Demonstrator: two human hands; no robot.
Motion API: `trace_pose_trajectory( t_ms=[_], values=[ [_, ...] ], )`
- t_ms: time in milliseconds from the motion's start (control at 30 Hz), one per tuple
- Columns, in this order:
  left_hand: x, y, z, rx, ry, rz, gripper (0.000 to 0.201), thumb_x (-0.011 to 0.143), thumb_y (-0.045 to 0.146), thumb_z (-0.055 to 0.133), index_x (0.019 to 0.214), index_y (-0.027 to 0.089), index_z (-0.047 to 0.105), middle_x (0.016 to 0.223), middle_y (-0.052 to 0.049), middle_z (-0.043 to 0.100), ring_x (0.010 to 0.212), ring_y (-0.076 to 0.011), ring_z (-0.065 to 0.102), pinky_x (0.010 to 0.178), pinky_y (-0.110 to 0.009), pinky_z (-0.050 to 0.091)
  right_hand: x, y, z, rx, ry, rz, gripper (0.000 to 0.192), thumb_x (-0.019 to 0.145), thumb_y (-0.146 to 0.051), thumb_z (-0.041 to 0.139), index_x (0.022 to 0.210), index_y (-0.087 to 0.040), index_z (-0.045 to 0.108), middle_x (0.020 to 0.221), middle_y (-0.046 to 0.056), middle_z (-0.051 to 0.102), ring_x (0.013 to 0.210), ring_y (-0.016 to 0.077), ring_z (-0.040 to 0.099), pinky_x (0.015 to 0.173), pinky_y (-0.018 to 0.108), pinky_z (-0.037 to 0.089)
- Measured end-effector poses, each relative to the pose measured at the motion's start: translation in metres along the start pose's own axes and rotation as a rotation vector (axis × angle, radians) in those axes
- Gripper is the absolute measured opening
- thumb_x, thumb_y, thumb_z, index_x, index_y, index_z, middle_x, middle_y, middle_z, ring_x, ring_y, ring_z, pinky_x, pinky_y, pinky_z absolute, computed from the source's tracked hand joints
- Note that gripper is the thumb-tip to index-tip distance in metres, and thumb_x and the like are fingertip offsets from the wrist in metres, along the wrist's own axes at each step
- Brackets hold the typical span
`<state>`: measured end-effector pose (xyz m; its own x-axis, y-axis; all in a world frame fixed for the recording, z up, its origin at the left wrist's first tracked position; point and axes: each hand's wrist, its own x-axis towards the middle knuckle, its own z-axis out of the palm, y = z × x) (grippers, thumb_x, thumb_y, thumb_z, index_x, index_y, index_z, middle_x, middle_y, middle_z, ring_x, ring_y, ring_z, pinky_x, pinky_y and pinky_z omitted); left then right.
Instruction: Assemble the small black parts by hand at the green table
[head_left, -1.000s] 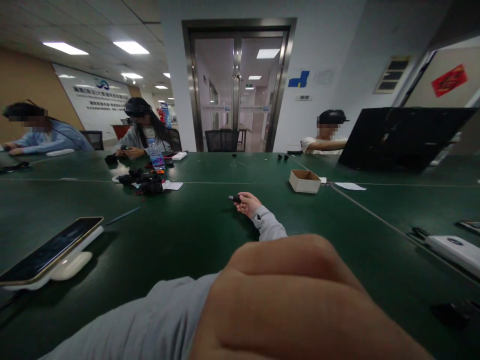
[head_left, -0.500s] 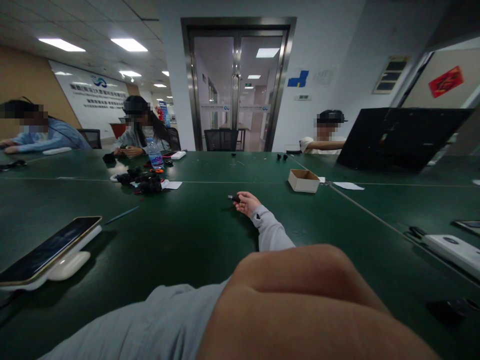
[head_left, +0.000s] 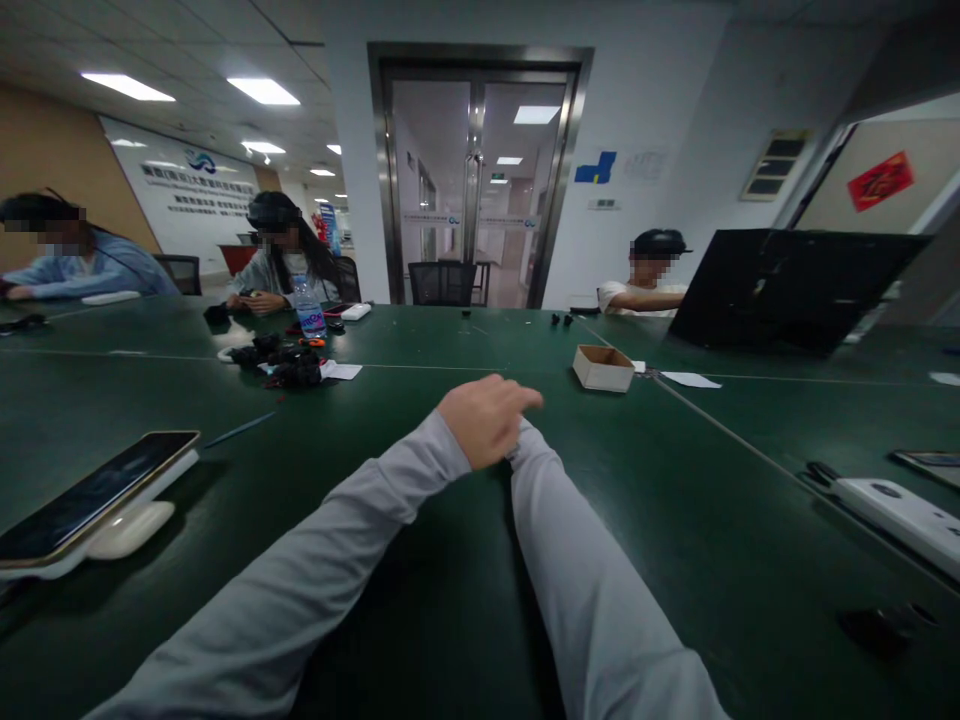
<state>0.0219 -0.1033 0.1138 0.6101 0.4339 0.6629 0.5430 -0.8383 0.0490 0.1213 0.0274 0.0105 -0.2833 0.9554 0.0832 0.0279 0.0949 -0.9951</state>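
Head view. Your left hand (head_left: pixel 486 420) reaches forward over the green surface (head_left: pixel 420 560), knuckles up, its fingers (head_left: pixel 525 400) loosely curled with nothing seen in them; whether they close on anything underneath cannot be told. Your right hand is hidden behind the left one: only the grey right sleeve (head_left: pixel 577 560) shows, running up to the same spot, so the state of the right fingers cannot be told, and no small object is visible there.

To your left lies a phone (head_left: pixel 94 495) propped on a white case (head_left: pixel 127 530), with a thin blue pen (head_left: pixel 241 430) just beyond it. An open cardboard box (head_left: pixel 604 367) stands ahead and to the right of the hands, well apart from them, beside a slip of white paper (head_left: pixel 690 380). A heap of small black parts (head_left: pixel 289 365) and a water bottle (head_left: pixel 308 310) sit farther off on the left, near a seated person. A white device (head_left: pixel 896 510) rests at the right edge, and a dark laptop lid (head_left: pixel 787 285) rises behind.

Since the left hand covers the right, bring the two together slowly and lower your gaze, so the meeting point stays in sight.
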Motion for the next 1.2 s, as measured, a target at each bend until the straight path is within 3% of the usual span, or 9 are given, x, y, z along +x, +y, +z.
trace_pose_trajectory(
  t_ms=[100,167,233,333,433,600,800,1033,1200],
  values=[
    [-0.019,-0.068,0.039,0.175,-0.052,-0.533,0.037,0.07,0.026,0.054,0.107,0.018,0.052,0.105,-0.014,0.052,0.098,-0.0265,0.047,0.085,-0.04,0.038,0.002,-0.001,0.005,0.14,0.065,0.083,0.015,0.085,-0.011,0.035,0.084,-0.02,0.047,0.047,-0.006,0.045,0.043,0.0085,0.053,0.044,0.02,0.049],
    [-0.035,-0.101,0.058,0.175,-0.143,-0.831,0.049,0.062,0.035,0.063,0.107,0.019,0.053,0.113,-0.016,0.049,0.104,-0.0334,0.043,0.085,-0.046,0.036,0.003,-0.002,0.007,0.284,0.105,0.16,0.009,0.082,-0.011,0.043,0.084,-0.019,0.044,0.049,-0.005,0.049,0.041,0.0087,0.053,0.043,0.021,0.048],
    [-0.044,-0.124,0.072,0.038,-0.181,-1.004,0.046,0.059,0.045,0.064,0.097,0.021,0.057,0.108,-0.014,0.054,0.104,-0.0334,0.045,0.084,-0.044,0.036,0.003,-0.003,0.008,0.389,0.122,0.209,0.008,0.08,-0.013,0.048,0.084,-0.019,0.044,0.051,-0.003,0.053,0.041,0.0094,0.054,0.042,0.021,0.048],
    [-0.045,-0.14,0.088,-0.293,-0.106,-1.122,0.04,0.077,0.053,0.038,0.089,0.021,0.058,0.079,-0.008,0.062,0.085,-0.0228,0.056,0.077,-0.034,0.041,0.002,-0.004,0.007,0.402,0.095,0.197,0.011,0.077,-0.014,0.054,0.083,-0.019,0.046,0.051,-0.003,0.054,0.041,0.0094,0.054,0.041,0.02,0.047],
    [-0.041,-0.143,0.099,-0.433,-0.026,-1.151,0.048,0.083,0.05,0.021,0.092,0.02,0.058,0.058,-0.003,0.061,0.061,-0.0168,0.057,0.064,-0.028,0.043,0.0,-0.005,0.006,0.386,0.051,0.174,0.01,0.077,-0.013,0.053,0.083,-0.018,0.049,0.052,-0.003,0.056,0.042,0.0087,0.054,0.042,0.019,0.047],
    [-0.051,-0.141,0.102,-0.364,0.052,-1.053,0.03,0.082,0.04,0.037,0.087,0.023,0.061,0.051,0.001,0.057,0.053,-0.0136,0.054,0.058,-0.024,0.042,-0.003,-0.006,0.007,0.381,0.01,0.152,0.013,0.076,-0.008,0.052,0.085,-0.016,0.053,0.052,-0.001,0.059,0.042,0.0081,0.054,0.043,0.019,0.047],
    [-0.057,-0.139,0.099,-0.452,0.177,-0.887,0.023,0.075,0.022,0.048,0.096,0.021,0.059,0.07,0.0,0.06,0.066,-0.0119,0.056,0.07,-0.025,0.045,-0.004,-0.007,0.007,0.399,0.016,0.179,0.014,0.075,-0.006,0.053,0.086,-0.015,0.054,0.053,0.0,0.06,0.043,0.0096,0.056,0.043,0.02,0.048],
    [-0.054,-0.135,0.101,-0.489,0.252,-0.861,0.029,0.068,0.015,0.055,0.097,0.019,0.058,0.078,-0.001,0.059,0.064,-0.0102,0.053,0.072,-0.026,0.046,-0.005,-0.007,0.005,0.435,0.046,0.167,0.014,0.077,-0.007,0.049,0.087,-0.016,0.052,0.053,0.001,0.059,0.047,0.0112,0.059,0.045,0.021,0.049],
    [-0.054,-0.137,0.103,-0.502,0.291,-0.841,0.02,0.069,0.017,0.056,0.089,0.017,0.059,0.082,-0.004,0.062,0.07,-0.0113,0.056,0.072,-0.026,0.046,-0.006,-0.007,0.004,0.432,0.048,0.173,0.013,0.077,-0.007,0.048,0.087,-0.016,0.051,0.052,0.002,0.059,0.046,0.0112,0.058,0.046,0.021,0.049]
  ],
)
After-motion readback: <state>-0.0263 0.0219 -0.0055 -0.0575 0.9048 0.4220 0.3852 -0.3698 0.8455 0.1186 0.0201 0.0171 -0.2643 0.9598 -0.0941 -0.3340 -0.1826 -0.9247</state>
